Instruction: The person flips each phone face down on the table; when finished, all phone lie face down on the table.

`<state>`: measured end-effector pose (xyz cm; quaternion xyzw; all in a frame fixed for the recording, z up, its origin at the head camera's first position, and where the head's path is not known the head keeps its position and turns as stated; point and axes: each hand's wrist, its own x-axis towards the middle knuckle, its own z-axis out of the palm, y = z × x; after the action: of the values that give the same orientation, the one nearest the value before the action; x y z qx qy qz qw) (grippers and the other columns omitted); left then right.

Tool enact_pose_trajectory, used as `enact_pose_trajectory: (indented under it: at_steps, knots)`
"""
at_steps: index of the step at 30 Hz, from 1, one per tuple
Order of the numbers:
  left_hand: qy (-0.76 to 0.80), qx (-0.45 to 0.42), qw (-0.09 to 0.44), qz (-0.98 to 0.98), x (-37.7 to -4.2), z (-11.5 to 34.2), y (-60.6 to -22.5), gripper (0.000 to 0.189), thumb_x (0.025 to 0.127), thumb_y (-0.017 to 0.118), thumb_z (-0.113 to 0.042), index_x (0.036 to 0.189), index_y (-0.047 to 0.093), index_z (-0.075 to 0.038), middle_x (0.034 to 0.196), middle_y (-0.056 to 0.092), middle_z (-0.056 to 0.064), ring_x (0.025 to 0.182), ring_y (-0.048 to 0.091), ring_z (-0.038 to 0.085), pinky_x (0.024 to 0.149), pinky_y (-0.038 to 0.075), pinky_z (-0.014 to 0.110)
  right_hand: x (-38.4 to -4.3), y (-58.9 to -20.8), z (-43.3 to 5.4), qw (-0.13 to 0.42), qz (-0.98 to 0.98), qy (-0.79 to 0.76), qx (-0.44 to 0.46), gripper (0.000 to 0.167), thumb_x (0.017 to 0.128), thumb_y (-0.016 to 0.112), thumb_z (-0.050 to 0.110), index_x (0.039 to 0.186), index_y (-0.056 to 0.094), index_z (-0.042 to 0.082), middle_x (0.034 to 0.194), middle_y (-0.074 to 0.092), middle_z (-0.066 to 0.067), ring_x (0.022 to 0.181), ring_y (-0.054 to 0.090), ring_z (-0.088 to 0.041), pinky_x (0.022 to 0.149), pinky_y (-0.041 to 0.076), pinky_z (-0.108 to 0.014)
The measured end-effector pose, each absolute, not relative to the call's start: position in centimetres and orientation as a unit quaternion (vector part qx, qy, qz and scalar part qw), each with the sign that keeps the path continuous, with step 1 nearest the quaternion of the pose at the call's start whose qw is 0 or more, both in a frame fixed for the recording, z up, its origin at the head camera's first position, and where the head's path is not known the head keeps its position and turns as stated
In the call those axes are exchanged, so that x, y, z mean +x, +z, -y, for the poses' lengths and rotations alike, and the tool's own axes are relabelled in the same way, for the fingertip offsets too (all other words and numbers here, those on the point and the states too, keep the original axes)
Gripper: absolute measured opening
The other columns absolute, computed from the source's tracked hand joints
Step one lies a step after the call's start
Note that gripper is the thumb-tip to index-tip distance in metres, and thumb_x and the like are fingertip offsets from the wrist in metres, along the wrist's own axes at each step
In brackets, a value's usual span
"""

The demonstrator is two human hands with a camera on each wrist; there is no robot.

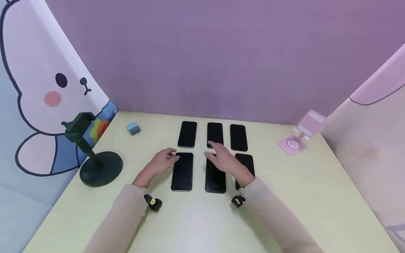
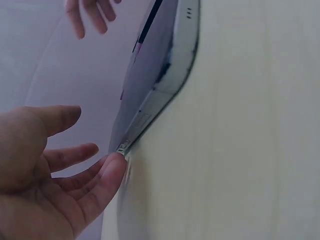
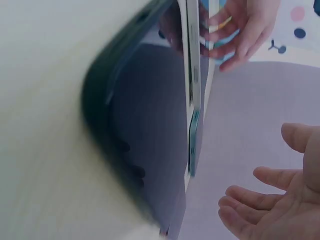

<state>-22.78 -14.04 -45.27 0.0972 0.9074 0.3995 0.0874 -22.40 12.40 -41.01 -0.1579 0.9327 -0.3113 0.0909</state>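
Black-screened phones lie flat in two rows of three. My left hand (image 1: 162,161) is beside the front left phone (image 1: 182,175), its fingertips at the upper left edge. In the left wrist view, the left hand (image 2: 65,170) has loosely bent fingers and nothing in its grasp. Above the front middle phone (image 1: 216,182) hovers my right hand (image 1: 224,160), its fingertips overlapping the back middle phone (image 1: 215,130). Relaxed, spread fingers of the right hand (image 3: 280,200) show in the right wrist view. My right wrist partly covers the front right phone (image 1: 246,161).
The back left phone (image 1: 187,134) and back right phone (image 1: 238,137) flank the middle one. A dark green stand (image 1: 101,170) is at left, near a small blue plug adapter (image 1: 133,128). At right stands a pink phone stand (image 1: 297,144). A purple backdrop (image 1: 221,59) closes the table's back.
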Motion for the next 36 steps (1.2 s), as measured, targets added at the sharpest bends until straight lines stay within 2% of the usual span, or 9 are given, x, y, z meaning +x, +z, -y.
enact_pose_trajectory:
  at_steps: [6,14,19,25,28,31,36]
  knots:
    - [0.409,0.09,0.085,-0.904,-22.7,14.0,-45.4,0.043,0.099,0.057,-0.02,0.131,0.05,0.008,0.11,0.061,0.019,0.079,0.063,0.022,0.069,0.052,0.036,-22.2,-41.2,-9.7,0.114,-0.929,-0.307,-0.174,0.058,0.101,0.054,0.031,0.151,0.035,0.008,0.15,0.035,-0.019,0.139,0.03,-0.032,0.11,0.028,-0.048]
    - [0.436,0.077,0.089,-0.892,-23.1,13.9,-45.7,0.036,0.094,0.064,-0.011,0.125,0.056,0.005,0.104,0.063,0.017,0.077,0.064,0.021,0.069,0.054,0.033,-22.8,-42.5,-7.4,0.147,-0.924,-0.305,-0.176,0.056,0.096,0.064,0.022,0.145,0.043,0.005,0.129,0.053,-0.019,0.117,0.053,-0.029,0.093,0.047,-0.041]
    - [0.45,0.071,0.107,-0.884,-23.1,13.7,-45.5,0.036,0.091,0.065,-0.005,0.125,0.056,0.006,0.104,0.061,0.019,0.076,0.066,0.022,0.067,0.056,0.033,-23.1,-43.0,-6.9,0.164,-0.922,-0.314,-0.157,0.053,0.093,0.067,0.019,0.14,0.047,0.004,0.122,0.059,-0.016,0.11,0.057,-0.028,0.09,0.048,-0.039]
    - [0.445,0.059,0.116,-0.886,-23.2,13.7,-45.3,0.037,0.089,0.067,-0.001,0.124,0.056,0.006,0.105,0.061,0.02,0.076,0.066,0.022,0.066,0.056,0.031,-23.5,-43.5,-6.4,0.158,-0.916,-0.347,-0.124,0.047,0.091,0.07,0.015,0.134,0.055,0.005,0.119,0.062,-0.014,0.108,0.058,-0.026,0.091,0.047,-0.037]
    - [0.445,0.056,0.116,-0.886,-23.3,13.7,-45.4,0.037,0.088,0.068,0.0,0.123,0.057,0.006,0.104,0.061,0.02,0.076,0.066,0.022,0.065,0.056,0.031,-23.4,-43.5,-6.2,0.157,-0.909,-0.373,-0.101,0.043,0.09,0.07,0.011,0.131,0.058,0.005,0.117,0.062,-0.013,0.098,0.062,-0.023,0.086,0.049,-0.036]
    - [0.443,0.054,0.115,-0.888,-23.3,13.6,-45.4,0.037,0.086,0.069,0.001,0.122,0.057,0.007,0.103,0.06,0.02,0.076,0.066,0.022,0.065,0.056,0.031,-23.3,-43.6,-5.8,0.157,-0.899,-0.402,-0.077,0.04,0.089,0.068,0.005,0.129,0.059,0.003,0.112,0.062,-0.014,0.08,0.065,-0.018,0.076,0.052,-0.032]
    - [0.426,0.046,0.107,-0.897,-23.0,13.5,-45.5,0.037,0.085,0.07,0.0,0.12,0.06,0.005,0.102,0.062,0.017,0.077,0.065,0.022,0.067,0.055,0.031,-23.3,-43.9,-5.2,0.15,-0.89,-0.428,-0.055,0.039,0.086,0.066,-0.003,0.125,0.061,0.001,0.093,0.063,-0.011,0.06,0.06,-0.013,0.059,0.051,-0.025]
